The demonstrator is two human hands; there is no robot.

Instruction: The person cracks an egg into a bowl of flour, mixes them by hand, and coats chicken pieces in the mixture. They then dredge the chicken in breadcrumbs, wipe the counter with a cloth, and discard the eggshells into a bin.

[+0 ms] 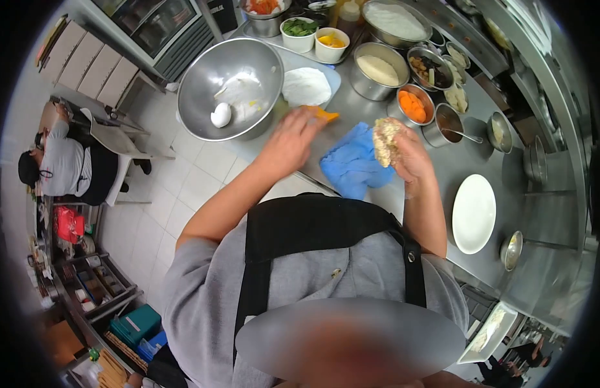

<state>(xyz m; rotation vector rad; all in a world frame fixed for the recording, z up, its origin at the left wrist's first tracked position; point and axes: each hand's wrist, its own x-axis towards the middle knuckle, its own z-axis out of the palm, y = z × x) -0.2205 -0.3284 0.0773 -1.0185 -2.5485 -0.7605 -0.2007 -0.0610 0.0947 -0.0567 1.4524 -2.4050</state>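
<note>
A crumbly, pale yellow breaded piece (385, 142) is gripped in my right hand (411, 155), above the right edge of a crumpled blue cloth (355, 161). My left hand (293, 139) reaches over the counter's near edge, its fingers together beside an orange-yellow item (327, 115); whether they hold it is unclear. Just beyond lies white powder (306, 86) on a light board. To the left, a large steel bowl (203, 81) holds a white eggshell (221, 116) and some white residue.
Steel containers of crumbs (377, 68), carrots (413, 105) and sauce (447, 124) with a spoon line the counter's far right side. An empty white oval plate (474, 213) lies at right. Another person (73, 155) sits at far left.
</note>
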